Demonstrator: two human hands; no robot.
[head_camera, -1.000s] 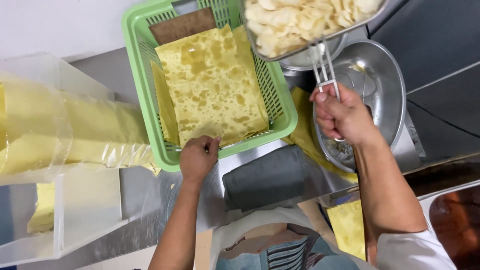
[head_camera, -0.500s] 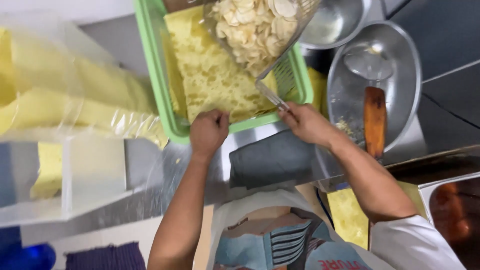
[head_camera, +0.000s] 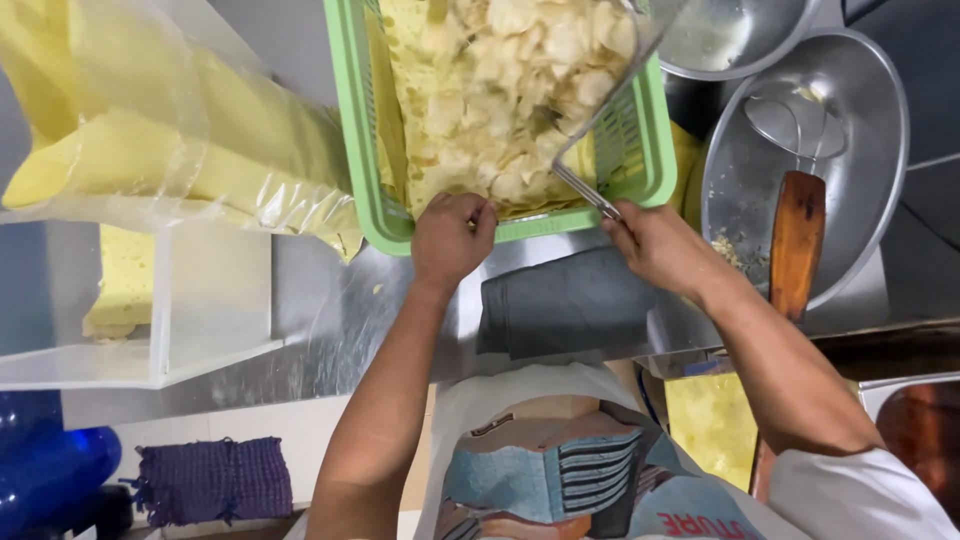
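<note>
Tipped further over than half a second ago, the wire strainer (head_camera: 600, 110) now lies across the green basket (head_camera: 640, 165), its pale chips (head_camera: 500, 90) spilling onto the yellow sheet inside, while the right hand (head_camera: 660, 245) has its fingers clamped on the strainer's metal handle at the basket's near right corner. At the basket's near edge the left hand (head_camera: 450, 240) has its fingers curled shut on the rim. On the steel surface (head_camera: 330, 320) there is one basket, one strainer, two metal bowls (head_camera: 790, 170) and one wooden-handled skimmer (head_camera: 795, 240).
</note>
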